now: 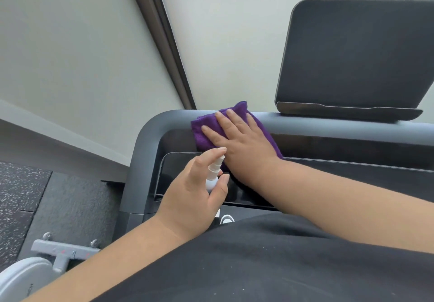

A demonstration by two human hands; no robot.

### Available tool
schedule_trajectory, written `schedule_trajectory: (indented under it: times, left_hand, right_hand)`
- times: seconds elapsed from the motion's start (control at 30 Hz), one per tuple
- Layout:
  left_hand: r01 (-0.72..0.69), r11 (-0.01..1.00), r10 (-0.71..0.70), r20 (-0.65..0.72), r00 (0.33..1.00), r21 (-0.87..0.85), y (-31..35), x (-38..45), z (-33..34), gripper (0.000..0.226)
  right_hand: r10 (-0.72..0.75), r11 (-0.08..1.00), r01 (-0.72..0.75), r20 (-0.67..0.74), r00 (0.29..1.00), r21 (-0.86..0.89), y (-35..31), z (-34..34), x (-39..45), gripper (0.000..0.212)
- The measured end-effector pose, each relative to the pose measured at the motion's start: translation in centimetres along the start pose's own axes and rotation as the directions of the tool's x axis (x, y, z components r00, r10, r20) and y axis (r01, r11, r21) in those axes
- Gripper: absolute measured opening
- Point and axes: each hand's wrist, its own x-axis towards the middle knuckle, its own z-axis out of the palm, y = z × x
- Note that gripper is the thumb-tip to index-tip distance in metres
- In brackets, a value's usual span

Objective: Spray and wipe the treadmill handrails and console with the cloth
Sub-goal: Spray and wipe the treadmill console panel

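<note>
A purple cloth [203,126] lies over the grey front handrail [328,126] of the treadmill, near its rounded left corner. My right hand [239,138] presses flat on the cloth with straight fingers. My left hand [195,191] grips a small white spray bottle [215,172], index finger on its top, nozzle towards the cloth. The bottle's body is hidden in my palm. Below the rail sits the dark glossy console panel [178,174]. A dark screen [357,55] stands above the rail at the right.
The left side handrail [138,172] curves down towards me. Speckled rubber floor [21,191] lies at the left, with a grey metal machine part [63,254] at the bottom left. Pale wall [70,55] behind. My dark shirt [281,266] fills the foreground.
</note>
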Motion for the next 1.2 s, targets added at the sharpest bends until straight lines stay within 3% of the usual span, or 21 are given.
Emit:
schedule_trajectory:
  times: [0.07, 0.23, 0.57, 0.83, 0.97, 1.2]
  left_hand:
    - [-0.007, 1.0, 0.007, 0.022, 1.0, 0.004, 0.0, 0.3, 0.1, 0.055]
    - [-0.051, 0.998, 0.054, 0.083, 0.995, -0.035, 1.0, 1.5, 1.3, 0.054]
    - [-0.19, 0.977, 0.21, 0.289, 0.934, -0.097, 5.5, 5.3, 6.5, 0.057]
    - [-0.238, 0.968, 0.249, 0.398, 0.883, -0.077, 8.7, 6.1, 11.3, 0.056]
    - [-0.246, 0.967, 0.253, 0.413, 0.875, -0.071, 10.5, 6.2, 13.4, 0.057]
    - [-0.271, 0.962, 0.256, 0.433, 0.864, -0.027, 15.1, 6.3, 18.2, 0.061]
  right_hand:
    - [-0.036, 0.999, 0.036, 0.011, 0.999, 0.0, -0.5, -0.3, 1.1, 0.086]
    - [-0.066, 0.998, 0.066, -0.013, 0.998, 0.017, 2.3, -0.3, -2.1, 0.07]
    - [0.206, 0.976, -0.196, -0.104, 0.973, 0.099, 9.2, -0.3, -12.0, 0.06]
    - [0.412, 0.911, -0.388, -0.259, 0.874, 0.139, 15.3, 0.2, -18.3, 0.049]
    - [0.443, 0.897, -0.415, -0.307, 0.843, 0.153, 18.5, 0.3, -20.9, 0.05]
    - [0.508, 0.858, -0.452, -0.274, 0.816, 0.245, 24.4, 0.3, -25.6, 0.049]
